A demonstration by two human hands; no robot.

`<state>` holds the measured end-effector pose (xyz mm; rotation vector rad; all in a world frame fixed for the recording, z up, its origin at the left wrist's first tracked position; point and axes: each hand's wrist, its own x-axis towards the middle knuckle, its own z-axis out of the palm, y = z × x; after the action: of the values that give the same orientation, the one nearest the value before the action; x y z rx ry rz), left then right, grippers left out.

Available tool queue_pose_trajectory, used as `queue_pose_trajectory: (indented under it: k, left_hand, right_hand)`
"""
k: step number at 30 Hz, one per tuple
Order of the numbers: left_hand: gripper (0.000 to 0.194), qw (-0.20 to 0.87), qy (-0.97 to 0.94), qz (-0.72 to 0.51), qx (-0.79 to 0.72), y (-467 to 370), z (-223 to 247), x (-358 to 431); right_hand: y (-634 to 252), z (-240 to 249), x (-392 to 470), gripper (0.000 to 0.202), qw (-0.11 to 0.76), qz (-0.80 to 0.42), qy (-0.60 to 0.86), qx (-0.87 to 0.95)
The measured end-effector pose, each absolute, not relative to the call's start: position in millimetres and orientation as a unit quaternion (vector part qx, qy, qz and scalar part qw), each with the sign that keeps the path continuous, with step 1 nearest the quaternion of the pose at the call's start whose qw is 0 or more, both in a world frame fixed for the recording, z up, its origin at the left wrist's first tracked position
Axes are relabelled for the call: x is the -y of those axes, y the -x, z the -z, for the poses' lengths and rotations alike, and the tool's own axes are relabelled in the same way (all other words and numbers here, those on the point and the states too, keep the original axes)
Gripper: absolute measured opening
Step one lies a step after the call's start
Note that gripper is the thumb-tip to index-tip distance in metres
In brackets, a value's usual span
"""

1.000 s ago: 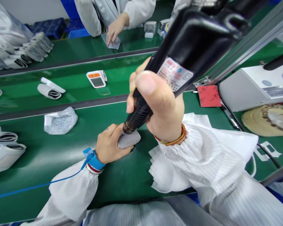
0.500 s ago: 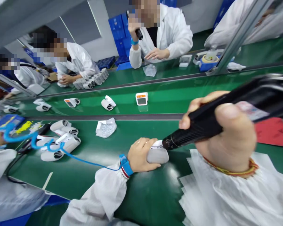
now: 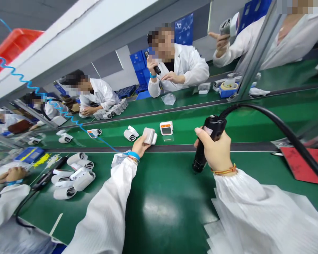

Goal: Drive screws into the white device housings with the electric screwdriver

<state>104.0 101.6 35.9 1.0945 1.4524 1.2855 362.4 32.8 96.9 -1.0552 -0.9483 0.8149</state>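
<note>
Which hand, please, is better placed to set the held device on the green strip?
Probably the left hand: it holds the device near the green strip; the right hand grips a black tool.

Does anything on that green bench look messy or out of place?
Slightly messy, maybe: yellow bits lie loose on the bench at left, and the white sheets by the right sleeve are fanned unevenly. Nothing looks clearly damaged.

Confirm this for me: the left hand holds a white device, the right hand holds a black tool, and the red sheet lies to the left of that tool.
Not quite: the head view shows the red sheet to the right of the black tool. The left hand does hold a white device, and the right hand the tool.
</note>
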Motion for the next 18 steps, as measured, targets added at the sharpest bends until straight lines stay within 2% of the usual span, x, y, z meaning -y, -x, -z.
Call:
queue_pose_trajectory:
  k: [5, 11, 14, 18]
  left_hand:
    - [0.055, 0.389, -0.446, -0.522, -0.614, -135, -39, -157]
    - [0.065, 0.318, -0.566, -0.409, -0.642, -197, -38, -176]
    - [0.060, 0.295, -0.610, -0.338, -0.654, -217, -40, -180]
    - [0.042, 0.246, -0.652, -0.277, -0.662, -221, -45, -172]
  right_hand:
    - [-365, -100, -31, 0.034, 0.682, -0.387, 0.460, 0.416]
    - [-365, -100, -32, 0.034, 0.685, -0.397, 0.450, 0.413]
    - [-364, -98, -32, 0.034, 0.684, -0.391, 0.450, 0.421]
    - [-364, -96, -32, 0.033, 0.684, -0.386, 0.440, 0.435]
